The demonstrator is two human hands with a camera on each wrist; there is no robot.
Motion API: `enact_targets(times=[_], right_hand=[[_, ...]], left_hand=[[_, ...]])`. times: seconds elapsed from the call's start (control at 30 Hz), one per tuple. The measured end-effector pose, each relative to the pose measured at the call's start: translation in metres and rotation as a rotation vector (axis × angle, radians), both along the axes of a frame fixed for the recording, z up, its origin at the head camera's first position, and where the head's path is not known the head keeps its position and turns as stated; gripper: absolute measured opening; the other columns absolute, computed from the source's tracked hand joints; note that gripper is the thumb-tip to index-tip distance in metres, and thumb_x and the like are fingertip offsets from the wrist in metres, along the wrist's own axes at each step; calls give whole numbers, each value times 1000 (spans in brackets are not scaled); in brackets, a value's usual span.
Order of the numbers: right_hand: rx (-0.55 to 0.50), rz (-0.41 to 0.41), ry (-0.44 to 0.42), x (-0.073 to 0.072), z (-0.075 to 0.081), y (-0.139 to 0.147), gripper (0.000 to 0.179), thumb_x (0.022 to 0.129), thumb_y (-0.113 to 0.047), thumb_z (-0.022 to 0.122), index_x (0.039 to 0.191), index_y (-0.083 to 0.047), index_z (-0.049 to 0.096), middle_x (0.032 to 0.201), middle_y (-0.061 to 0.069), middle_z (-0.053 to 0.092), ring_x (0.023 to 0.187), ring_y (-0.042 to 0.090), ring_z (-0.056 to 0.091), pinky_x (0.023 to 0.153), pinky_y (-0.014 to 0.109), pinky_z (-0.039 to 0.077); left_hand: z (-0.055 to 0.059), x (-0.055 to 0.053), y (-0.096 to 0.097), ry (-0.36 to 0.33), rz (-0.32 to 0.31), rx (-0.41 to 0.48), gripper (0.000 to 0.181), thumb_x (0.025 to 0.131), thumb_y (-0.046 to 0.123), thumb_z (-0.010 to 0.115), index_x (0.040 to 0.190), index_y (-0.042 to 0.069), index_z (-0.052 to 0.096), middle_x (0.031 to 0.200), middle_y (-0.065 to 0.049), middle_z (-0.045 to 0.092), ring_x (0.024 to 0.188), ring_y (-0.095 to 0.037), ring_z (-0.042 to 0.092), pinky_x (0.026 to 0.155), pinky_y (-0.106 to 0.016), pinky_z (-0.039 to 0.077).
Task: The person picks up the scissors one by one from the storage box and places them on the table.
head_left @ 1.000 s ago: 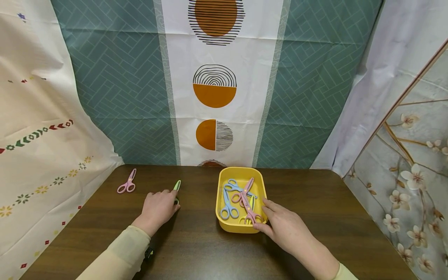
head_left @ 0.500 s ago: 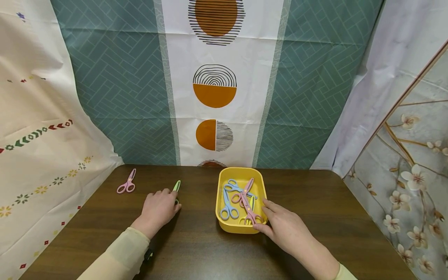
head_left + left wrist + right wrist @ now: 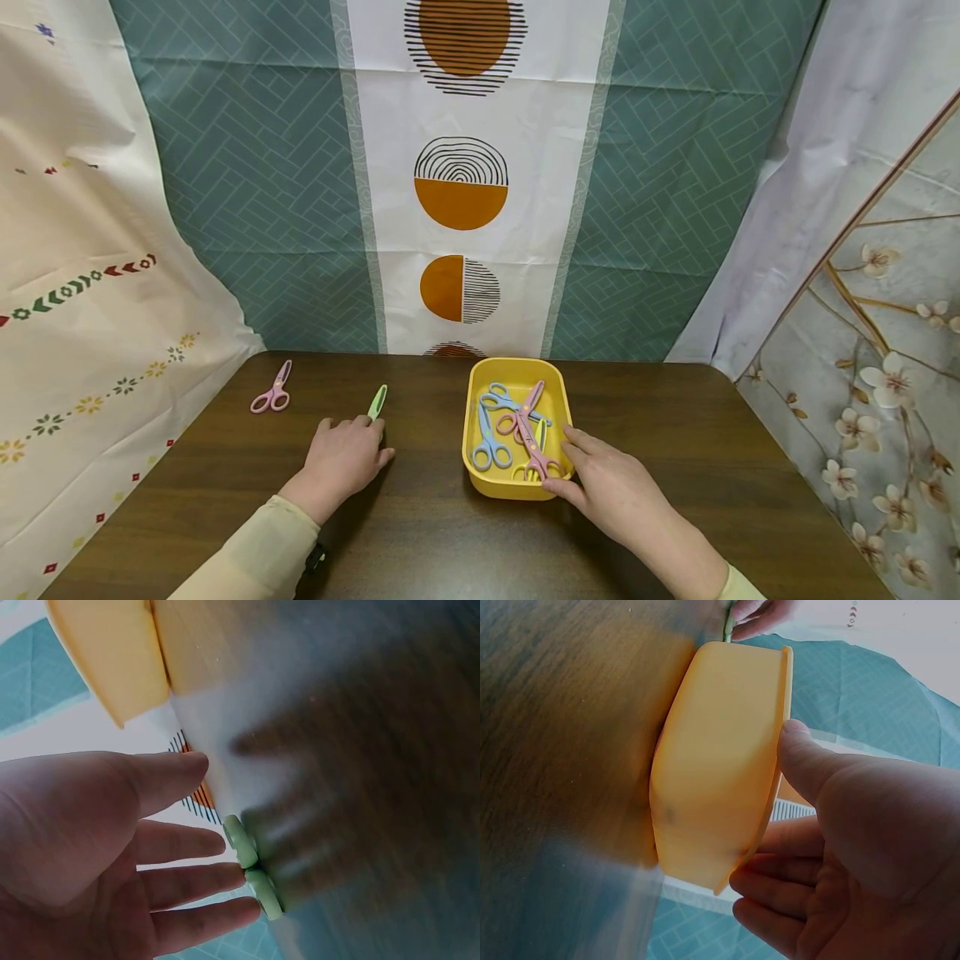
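My left hand point(image 3: 342, 461) is over a pair of green scissors point(image 3: 378, 402) lying on the table. In the left wrist view its fingers are fairly straight and reach the green handle loops point(image 3: 241, 844), with the thumb standing apart. Whether the fingertips touch the loops is hard to tell. My right hand point(image 3: 617, 483) holds the near right corner of a yellow box point(image 3: 478, 483), thumb on the near rim and fingers along the right side. Inside the box lie blue scissors point(image 3: 486, 437), pink scissors point(image 3: 528, 433) and yellow scissors point(image 3: 541, 433), partly overlapping.
Another pair of pink scissors point(image 3: 274, 392) lies at the back left of the dark wooden table point(image 3: 435, 533). A patterned curtain point(image 3: 480, 317) hangs behind the table's far edge, with more cloth at both sides.
My left hand has drawn back slightly, and its thumb has spread away from the green scissors. The right hand, the box and the other scissors stay in place.
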State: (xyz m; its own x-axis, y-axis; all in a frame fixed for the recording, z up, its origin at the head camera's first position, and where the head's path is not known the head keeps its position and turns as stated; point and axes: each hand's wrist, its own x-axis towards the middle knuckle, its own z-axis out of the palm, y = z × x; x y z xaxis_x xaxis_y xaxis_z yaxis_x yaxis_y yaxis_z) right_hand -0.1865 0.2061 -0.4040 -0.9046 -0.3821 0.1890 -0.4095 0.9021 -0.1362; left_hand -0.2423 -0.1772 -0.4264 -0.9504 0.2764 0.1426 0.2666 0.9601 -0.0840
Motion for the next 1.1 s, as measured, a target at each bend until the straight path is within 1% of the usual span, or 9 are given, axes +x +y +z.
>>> enact_targets(times=[0.27,0.4,0.5,0.7,0.93,1.1], right_hand=[[-1,6,5,-1,-1,1,74,98,-54,80,145,3,69,158,18,60,141,35,63,109,54,55],[1,10,8,-1,0,2,74,98,-54,80,145,2,69,158,17,60,141,34,63,109,54,55],[4,7,5,-1,0,2,74,99,-54,80,145,2,69,158,17,60,141,35,63,109,54,55],[5,0,0,-1,1,2,73,99,-53,79,145,3,69,159,18,59,141,36,63,110,55,54],[7,2,2,-1,1,1,73,100,-53,78,145,4,69,159,19,59,141,36,62,110,55,54],[9,11,11,0,1,1,74,100,-53,78,145,4,69,159,19,59,141,36,63,110,55,54]], left_hand=[[1,-1,-1,-20,-1,-2,41,100,40,83,118,4,75,111,-14,74,96,-37,75,94,-68,53],[1,-5,-4,-40,5,-3,44,100,40,82,122,3,75,116,-16,74,100,-38,75,95,-69,52],[0,-9,-7,-50,8,-2,46,101,40,82,125,2,74,119,-17,73,102,-39,74,95,-69,53],[1,-19,-16,-78,32,16,45,103,42,79,122,1,74,116,-18,71,103,-40,73,92,-67,54],[2,-31,-28,-93,47,29,49,104,42,77,124,-2,72,116,-21,69,104,-44,70,88,-65,57],[4,-38,-36,-119,76,31,51,106,43,75,126,-4,71,118,-24,68,105,-47,68,87,-66,57]])
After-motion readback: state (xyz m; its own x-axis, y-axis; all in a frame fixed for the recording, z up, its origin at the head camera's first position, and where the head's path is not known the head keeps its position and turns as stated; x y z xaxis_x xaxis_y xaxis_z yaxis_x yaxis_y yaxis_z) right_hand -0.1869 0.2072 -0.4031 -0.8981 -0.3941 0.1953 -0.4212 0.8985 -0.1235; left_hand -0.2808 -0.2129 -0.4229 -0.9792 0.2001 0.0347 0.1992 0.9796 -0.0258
